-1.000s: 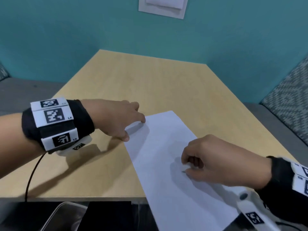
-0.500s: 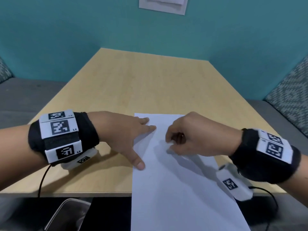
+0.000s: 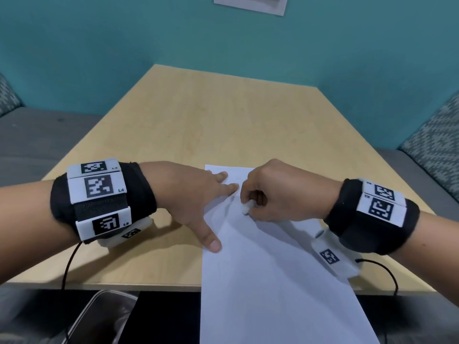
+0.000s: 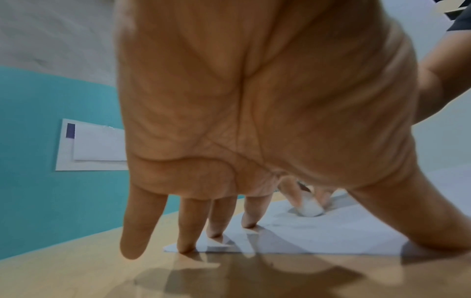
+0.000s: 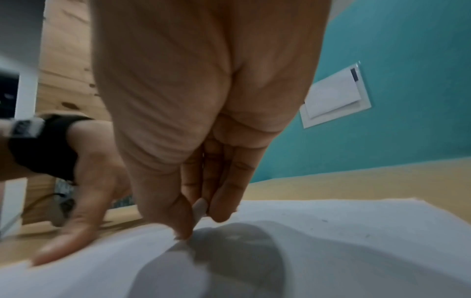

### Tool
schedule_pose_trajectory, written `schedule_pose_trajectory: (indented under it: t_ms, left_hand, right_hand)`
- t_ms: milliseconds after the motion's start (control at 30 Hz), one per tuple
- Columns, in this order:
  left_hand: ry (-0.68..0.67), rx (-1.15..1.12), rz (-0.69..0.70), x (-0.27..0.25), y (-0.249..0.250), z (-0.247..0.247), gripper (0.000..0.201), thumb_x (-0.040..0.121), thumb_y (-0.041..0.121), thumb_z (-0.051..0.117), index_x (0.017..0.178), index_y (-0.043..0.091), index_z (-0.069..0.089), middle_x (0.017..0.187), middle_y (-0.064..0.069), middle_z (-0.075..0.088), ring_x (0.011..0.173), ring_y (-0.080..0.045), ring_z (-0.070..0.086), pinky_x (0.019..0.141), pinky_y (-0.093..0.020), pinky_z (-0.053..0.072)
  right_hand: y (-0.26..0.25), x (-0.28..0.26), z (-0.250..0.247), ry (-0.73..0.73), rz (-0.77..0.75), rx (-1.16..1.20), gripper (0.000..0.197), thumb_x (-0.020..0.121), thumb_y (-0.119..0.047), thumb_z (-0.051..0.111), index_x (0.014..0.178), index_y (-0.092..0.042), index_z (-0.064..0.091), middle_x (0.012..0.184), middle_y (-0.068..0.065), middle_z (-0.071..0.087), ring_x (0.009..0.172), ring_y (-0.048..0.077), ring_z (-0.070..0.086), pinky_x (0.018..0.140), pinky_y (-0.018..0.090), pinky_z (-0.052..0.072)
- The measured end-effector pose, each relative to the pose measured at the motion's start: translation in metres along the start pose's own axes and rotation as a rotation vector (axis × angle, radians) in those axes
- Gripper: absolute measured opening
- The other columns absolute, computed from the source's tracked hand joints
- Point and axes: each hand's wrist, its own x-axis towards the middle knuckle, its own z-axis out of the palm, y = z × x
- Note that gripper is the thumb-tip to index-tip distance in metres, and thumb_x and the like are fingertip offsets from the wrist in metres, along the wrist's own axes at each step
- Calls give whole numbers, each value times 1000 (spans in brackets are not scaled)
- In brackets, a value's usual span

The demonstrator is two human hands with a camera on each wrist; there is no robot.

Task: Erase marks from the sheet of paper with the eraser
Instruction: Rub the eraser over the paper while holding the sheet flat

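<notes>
A white sheet of paper (image 3: 268, 274) lies on the wooden table (image 3: 223, 125), its near end hanging over the front edge. My left hand (image 3: 198, 194) is spread flat, fingertips and thumb pressing the sheet's far left corner (image 4: 203, 245). My right hand (image 3: 270, 192) pinches a small white eraser (image 3: 246, 207) between thumb and fingers, its tip down on the paper near the far end. The eraser (image 4: 309, 208) shows past my left palm, and the eraser (image 5: 200, 207) peeks out between the right fingertips. Faint pencil specks (image 5: 323, 220) dot the sheet.
Teal walls close off the table's far side, with a white plate (image 3: 250, 3) mounted on the back one. Patterned cushions (image 3: 437, 140) sit at the right. A shiny metal container (image 3: 104, 316) sits below the table's front edge. Cables hang from both wrist units.
The sheet has been turned from slanted to straight and pulled toward me. My right hand has moved up to the paper's far end, close to the left fingertips, and the eraser now shows.
</notes>
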Motion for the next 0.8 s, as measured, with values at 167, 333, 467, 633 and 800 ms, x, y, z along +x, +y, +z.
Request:
schedule_pose_trajectory:
  t_ms: [167, 333, 467, 633, 800]
  left_hand:
    - [4, 2, 1, 3, -3, 4, 141, 65, 96, 70, 168, 47, -13, 178, 14, -16, 166, -18, 8, 127, -48, 31]
    - [3, -9, 11, 3, -5, 5, 141, 65, 98, 67, 168, 46, -14, 178, 15, -17, 166, -18, 5, 128, -46, 29]
    - [-2, -22, -6, 3, -5, 6, 142, 64, 97, 68, 167, 48, -15, 177, 17, -19, 166, -17, 4, 128, -48, 29]
    - [-6, -29, -15, 4, -6, 5, 143, 60, 102, 65, 166, 50, -16, 176, 19, -19, 164, -19, 19, 125, -49, 33]
    - [16, -26, -30, -4, -3, 2, 142, 59, 103, 63, 169, 48, -8, 178, 18, -7, 159, -21, 29, 123, -46, 37]
  right_hand:
    - [-6, -11, -1, -71, -13, 21, 14, 84, -33, 75, 98, -33, 76, 81, -16, 70, 75, 1, 66, 69, 34, 60]
    - [0, -2, -2, 5, 31, 11, 12, 85, -33, 73, 96, -29, 74, 78, -11, 71, 73, 5, 65, 70, 40, 61]
    - [-8, -11, 5, -11, 13, -8, 13, 86, -33, 71, 98, -28, 74, 82, -11, 71, 77, 7, 65, 71, 36, 59]
    - [-8, -27, -11, 19, 64, 46, 17, 84, -34, 77, 100, -29, 75, 80, -15, 69, 76, 1, 65, 69, 23, 56]
    - [-14, -67, -11, -49, 144, 29, 17, 85, -40, 75, 100, -33, 72, 78, -18, 67, 78, -1, 64, 67, 18, 52]
